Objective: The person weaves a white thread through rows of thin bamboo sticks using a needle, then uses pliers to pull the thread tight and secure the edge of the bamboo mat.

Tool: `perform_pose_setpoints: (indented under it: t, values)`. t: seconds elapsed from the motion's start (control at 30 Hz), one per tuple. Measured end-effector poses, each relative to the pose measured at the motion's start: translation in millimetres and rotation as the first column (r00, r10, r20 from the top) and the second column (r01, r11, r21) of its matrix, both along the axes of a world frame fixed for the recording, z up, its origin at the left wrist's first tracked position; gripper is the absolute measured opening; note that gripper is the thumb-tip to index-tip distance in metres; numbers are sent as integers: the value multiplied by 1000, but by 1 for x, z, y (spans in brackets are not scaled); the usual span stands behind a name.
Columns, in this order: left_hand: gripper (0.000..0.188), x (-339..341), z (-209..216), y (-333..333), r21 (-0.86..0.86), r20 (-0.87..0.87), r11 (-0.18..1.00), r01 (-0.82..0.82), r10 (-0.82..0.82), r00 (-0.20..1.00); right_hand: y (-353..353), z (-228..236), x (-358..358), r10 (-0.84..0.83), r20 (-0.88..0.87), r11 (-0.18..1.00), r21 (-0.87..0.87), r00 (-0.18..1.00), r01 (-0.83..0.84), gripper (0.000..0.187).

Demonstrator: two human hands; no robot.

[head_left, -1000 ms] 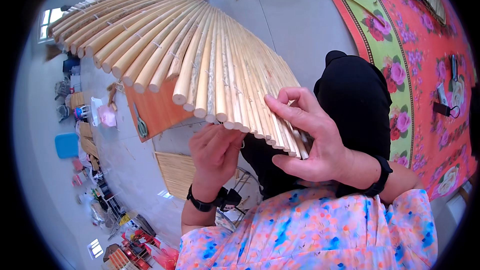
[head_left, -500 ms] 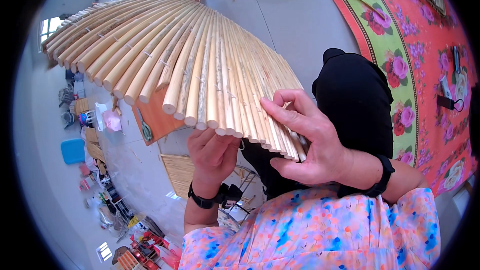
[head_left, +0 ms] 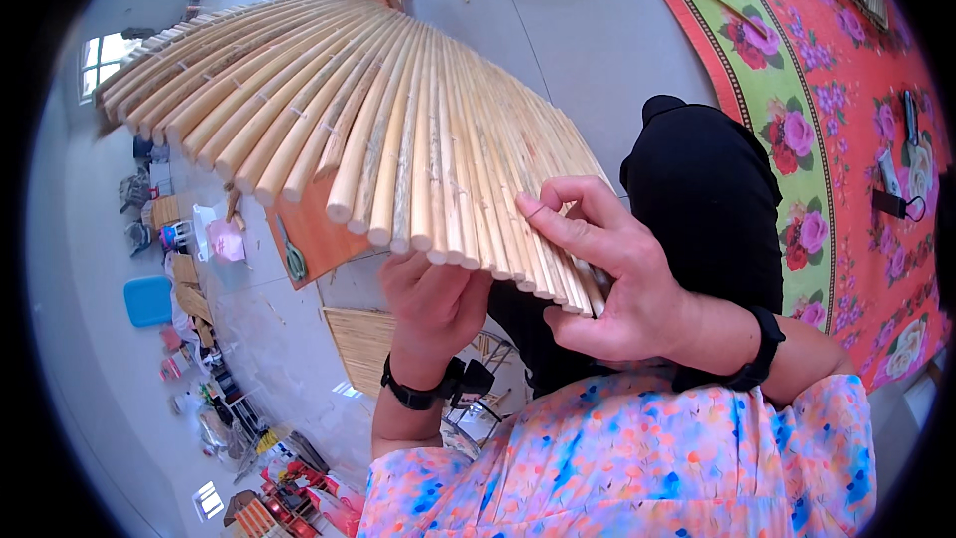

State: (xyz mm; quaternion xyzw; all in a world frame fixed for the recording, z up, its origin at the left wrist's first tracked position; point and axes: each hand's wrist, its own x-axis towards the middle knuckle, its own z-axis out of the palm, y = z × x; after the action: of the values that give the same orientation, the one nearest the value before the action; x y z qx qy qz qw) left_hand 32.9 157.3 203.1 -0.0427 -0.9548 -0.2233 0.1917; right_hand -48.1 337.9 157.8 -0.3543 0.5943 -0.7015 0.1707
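- Between both hands: bamboo mat [head_left: 378, 130], slats fanned, spreading up and left from them.
- Left hand [head_left: 433, 304]: under the mat's near edge, apparently gripping it; fingers hidden.
- Right hand [head_left: 607, 274]: fingers pinching the rightmost slats.
- Right of hands: floral rug [head_left: 836, 110].

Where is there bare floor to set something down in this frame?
The widest free patch is the grey floor between the fanned bamboo sticks and the flowered mat. Left of the orange board it is crowded with a blue stool and small clutter. Both the left hand and right hand grip the sticks.
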Motion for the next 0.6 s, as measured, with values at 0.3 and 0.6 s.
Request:
perform_pose_setpoints:
  t: [0.3,0.6]
  values:
    - [6,11,2,18,132,117,964,-232,218,969,-4,-1,1,-67,-83,997,29,994,70,71]
    - [8,16,0,22,221,135,938,-266,241,961,-1,4,0,-25,-86,997,65,996,31,72]
